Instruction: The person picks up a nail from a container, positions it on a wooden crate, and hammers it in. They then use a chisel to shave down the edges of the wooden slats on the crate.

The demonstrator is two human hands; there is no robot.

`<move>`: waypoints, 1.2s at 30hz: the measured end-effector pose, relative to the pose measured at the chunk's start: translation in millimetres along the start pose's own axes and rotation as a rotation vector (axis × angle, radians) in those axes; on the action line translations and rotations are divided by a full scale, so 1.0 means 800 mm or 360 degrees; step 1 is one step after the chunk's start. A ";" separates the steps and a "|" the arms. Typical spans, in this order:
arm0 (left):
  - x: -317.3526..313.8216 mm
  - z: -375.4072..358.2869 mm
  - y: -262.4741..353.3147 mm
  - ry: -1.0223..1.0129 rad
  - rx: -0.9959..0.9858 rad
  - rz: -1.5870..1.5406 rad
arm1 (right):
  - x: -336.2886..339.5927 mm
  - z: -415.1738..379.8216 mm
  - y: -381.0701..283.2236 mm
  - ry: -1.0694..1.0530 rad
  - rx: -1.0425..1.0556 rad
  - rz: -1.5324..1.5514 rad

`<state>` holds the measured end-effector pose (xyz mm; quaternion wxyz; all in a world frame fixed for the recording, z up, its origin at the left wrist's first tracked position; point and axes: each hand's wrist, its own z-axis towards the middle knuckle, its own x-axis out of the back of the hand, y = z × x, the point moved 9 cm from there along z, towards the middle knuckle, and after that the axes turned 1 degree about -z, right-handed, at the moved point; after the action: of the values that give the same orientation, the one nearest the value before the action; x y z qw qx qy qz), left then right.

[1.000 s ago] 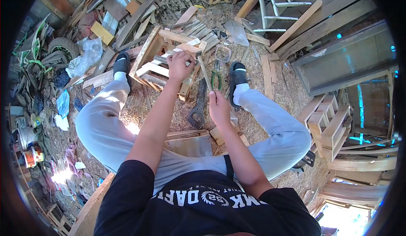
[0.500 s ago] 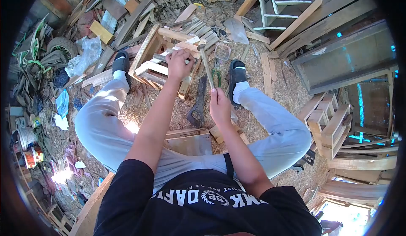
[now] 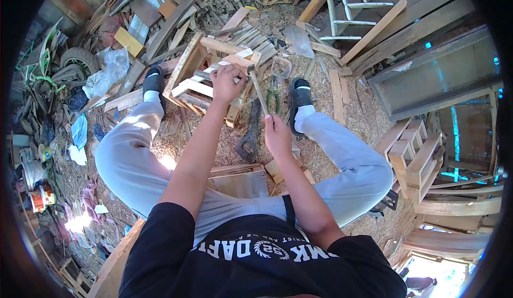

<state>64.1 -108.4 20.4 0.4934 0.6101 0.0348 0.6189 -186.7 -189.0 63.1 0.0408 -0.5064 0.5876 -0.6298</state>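
Observation:
In my closed right hand [image 3: 279, 136] is the handle of a hammer [image 3: 259, 92], its head beside the right end of a small slatted wooden crate [image 3: 184, 65]. My left hand [image 3: 227, 83] rests on the crate's upper slats with its fingers curled. What those fingers pinch is too small or hidden to make out. A grey bar-like piece [image 3: 202, 75] shows just left of them. The crate stands tilted on the floor between my feet. Below the hammer lie green-handled pliers [image 3: 273, 101] and a dark handsaw [image 3: 249, 135].
A clear plastic tub [image 3: 281, 67] of small contents sits right of the crate. Stacked slats [image 3: 251, 37] and scrap wood lie behind. Another slatted wooden piece [image 3: 414, 159] stands at right, and a wooden box [image 3: 238, 183] lies near my lap. Sawdust covers the floor.
The hammer head has dropped slightly down and left, closer to the crate's corner, and my right hand has shifted a little lower. My left hand stays nearly in place.

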 end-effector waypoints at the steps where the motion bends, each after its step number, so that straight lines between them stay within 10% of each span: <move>1: 0.000 0.000 -0.001 0.0013 -0.0001 -0.0013 | 0.001 -0.003 -0.002 -0.0029 -0.0061 0.0039; 36: -0.003 -0.003 -0.002 -0.0045 0.0082 0.0028 | 0.003 -0.007 -0.011 0.0077 0.0090 -0.0075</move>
<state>62.9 -107.8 17.4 0.4725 0.6315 0.0384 0.6136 -187.2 -184.0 72.4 0.0260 -0.5033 0.5584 -0.6589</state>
